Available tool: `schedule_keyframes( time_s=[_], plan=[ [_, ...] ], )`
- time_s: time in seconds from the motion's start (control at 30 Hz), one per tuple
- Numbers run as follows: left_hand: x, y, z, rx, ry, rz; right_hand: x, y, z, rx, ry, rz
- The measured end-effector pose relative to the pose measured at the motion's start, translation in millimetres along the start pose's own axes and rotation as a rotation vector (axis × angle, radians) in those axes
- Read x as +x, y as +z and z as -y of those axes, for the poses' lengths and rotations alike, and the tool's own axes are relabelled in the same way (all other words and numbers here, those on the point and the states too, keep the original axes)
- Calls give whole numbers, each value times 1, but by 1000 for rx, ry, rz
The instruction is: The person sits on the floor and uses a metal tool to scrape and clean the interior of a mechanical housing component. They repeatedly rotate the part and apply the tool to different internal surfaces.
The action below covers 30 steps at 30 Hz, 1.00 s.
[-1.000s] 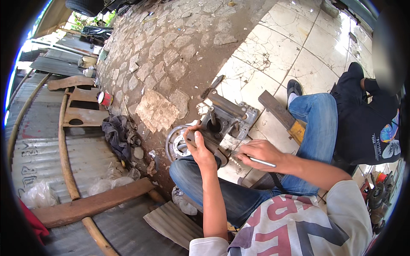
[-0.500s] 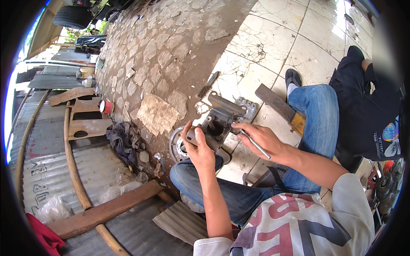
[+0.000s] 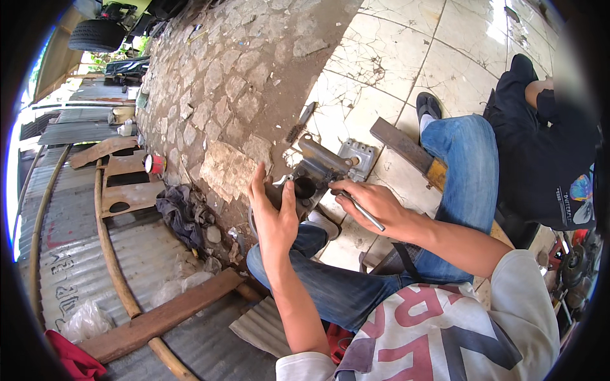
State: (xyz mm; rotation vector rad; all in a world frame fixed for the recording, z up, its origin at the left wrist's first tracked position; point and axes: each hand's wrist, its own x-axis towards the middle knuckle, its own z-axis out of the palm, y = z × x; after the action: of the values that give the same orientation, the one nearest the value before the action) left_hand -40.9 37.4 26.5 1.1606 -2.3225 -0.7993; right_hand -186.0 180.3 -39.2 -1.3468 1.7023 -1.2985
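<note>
A dark, greasy metal housing point(image 3: 305, 186) with a round bore stands before me, between my legs. My right hand point(image 3: 375, 206) is closed round a slim steel wrench point(image 3: 366, 210); the tool's far end meets the housing's right side, and its free end points toward me. At the housing's left side my left hand point(image 3: 273, 219) is open, fingers stretched upward and thumb apart. Whether its palm touches the metal I cannot tell. Just behind the housing lies a light grey cast metal cover point(image 3: 358, 159) on the tiles.
A wire brush point(image 3: 301, 122) lies beyond the housing. To the right are a rusty steel beam point(image 3: 401, 147) and another person in dark clothes point(image 3: 540, 171). Flattened cardboard point(image 3: 227, 170) and a dark rag point(image 3: 181, 213) lie left, beside corrugated sheets point(image 3: 82, 254) and a wooden plank point(image 3: 165, 311).
My left hand has come off its bent hold on the housing, moved left and straightened its fingers. My right hand keeps the wrench, shifted slightly left. The pale round part at left is now mostly hidden.
</note>
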Motion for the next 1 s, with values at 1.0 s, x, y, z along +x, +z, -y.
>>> schedule_keyframes(
  time_s=[1.0],
  plan=[
    [7,22,-4,-428,-185,-66,65,-64,-4,-183,-351,323]
  ],
)
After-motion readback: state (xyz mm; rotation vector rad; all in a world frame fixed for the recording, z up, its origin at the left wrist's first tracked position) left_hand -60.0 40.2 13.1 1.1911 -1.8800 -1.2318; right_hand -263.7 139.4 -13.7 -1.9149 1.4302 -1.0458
